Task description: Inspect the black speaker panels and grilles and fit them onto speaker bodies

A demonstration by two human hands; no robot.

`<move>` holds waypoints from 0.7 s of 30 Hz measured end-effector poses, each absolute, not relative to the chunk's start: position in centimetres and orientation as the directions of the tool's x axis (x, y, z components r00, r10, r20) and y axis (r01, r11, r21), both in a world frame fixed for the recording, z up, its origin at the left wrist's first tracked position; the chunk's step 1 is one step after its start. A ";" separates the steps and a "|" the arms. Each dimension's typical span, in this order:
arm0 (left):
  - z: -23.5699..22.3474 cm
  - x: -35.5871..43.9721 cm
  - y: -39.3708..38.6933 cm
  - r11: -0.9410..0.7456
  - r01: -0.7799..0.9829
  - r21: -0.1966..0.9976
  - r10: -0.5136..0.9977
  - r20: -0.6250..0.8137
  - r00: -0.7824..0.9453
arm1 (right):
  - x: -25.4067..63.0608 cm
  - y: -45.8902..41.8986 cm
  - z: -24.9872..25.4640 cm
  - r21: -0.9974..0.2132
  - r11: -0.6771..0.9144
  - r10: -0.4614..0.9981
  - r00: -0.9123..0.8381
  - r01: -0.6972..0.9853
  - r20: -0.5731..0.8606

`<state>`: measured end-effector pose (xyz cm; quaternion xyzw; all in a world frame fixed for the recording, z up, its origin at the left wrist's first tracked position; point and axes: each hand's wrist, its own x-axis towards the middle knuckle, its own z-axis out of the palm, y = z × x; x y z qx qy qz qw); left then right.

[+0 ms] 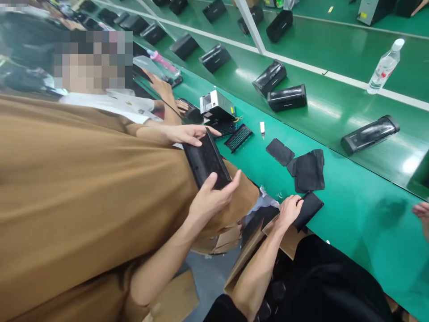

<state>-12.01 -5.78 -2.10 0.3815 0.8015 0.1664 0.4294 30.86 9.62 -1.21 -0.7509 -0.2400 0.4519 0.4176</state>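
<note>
My left hand [291, 211] grips a flat black panel [310, 209] at the table's near edge, with its fingers over the panel's left end. At the far right border, my right hand [422, 215] is only partly in frame; its visible fingers are loosely bent, and nothing shows in them. Beyond the left hand lie a pile of thin black sheets [310, 172] and one separate black sheet [280, 151]. To my left, a co-worker in brown holds a black rectangular casing [208, 161] between both hands.
Several black box-shaped units, such as one unit [370, 134], rest on the green surface beyond the table [358, 214]. A water bottle [385, 67] stands there. A metal box [217, 107] and a black grille [237, 137] sit near the co-worker. Cardboard [244, 255] is below my left arm.
</note>
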 end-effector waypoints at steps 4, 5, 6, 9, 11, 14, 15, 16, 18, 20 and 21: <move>-1.7 -10.4 -4.2 0.652 0.298 0.697 0.757 -0.618 -0.212 | 21.2 0.4 -0.9 -0.707 -0.705 0.708 0.018 0.057 -0.705; -1.3 -9.7 -3.7 0.651 0.243 0.719 0.758 -0.631 -0.166 | 19.3 -1.1 -0.5 -0.685 -0.723 0.682 -0.061 0.091 -0.729; -0.9 -8.8 -3.1 0.649 0.186 0.738 0.760 -0.640 -0.115 | 17.7 -2.0 0.1 -0.679 -0.725 0.668 -0.119 0.116 -0.735; 0.9 -6.4 -1.3 0.634 0.051 0.771 0.771 -0.636 0.026 | 15.8 -2.4 2.7 -0.758 -0.631 0.732 -0.198 0.162 -0.652; 2.2 -5.1 -0.4 0.626 -0.080 0.775 0.779 -0.619 0.099 | 16.3 -1.8 4.8 -0.825 -0.537 0.800 -0.205 0.175 -0.564; 3.8 -3.7 0.6 0.634 -0.341 0.694 0.768 -0.614 0.179 | 17.7 -1.2 7.3 -0.861 -0.473 0.842 -0.191 0.190 -0.505; 4.1 -3.3 0.8 0.639 -0.402 0.656 0.760 -0.620 0.195 | 18.0 -1.2 7.9 -0.861 -0.471 0.844 -0.184 0.194 -0.503; 4.3 -3.0 1.0 0.644 -0.436 0.629 0.751 -0.628 0.204 | 18.3 -1.3 8.3 -0.859 -0.473 0.845 -0.174 0.198 -0.505; 4.3 -2.3 1.2 0.652 -0.461 0.602 0.740 -0.639 0.213 | 18.6 -1.4 8.8 -0.853 -0.482 0.845 -0.150 0.201 -0.513; 3.9 -1.7 1.3 0.654 -0.466 0.596 0.738 -0.639 0.218 | 18.7 -1.5 8.9 -0.851 -0.488 0.848 -0.124 0.196 -0.515; 3.7 -1.5 1.4 0.652 -0.468 0.596 0.739 -0.637 0.219 | 18.7 -1.5 8.9 -0.851 -0.489 0.850 -0.115 0.194 -0.514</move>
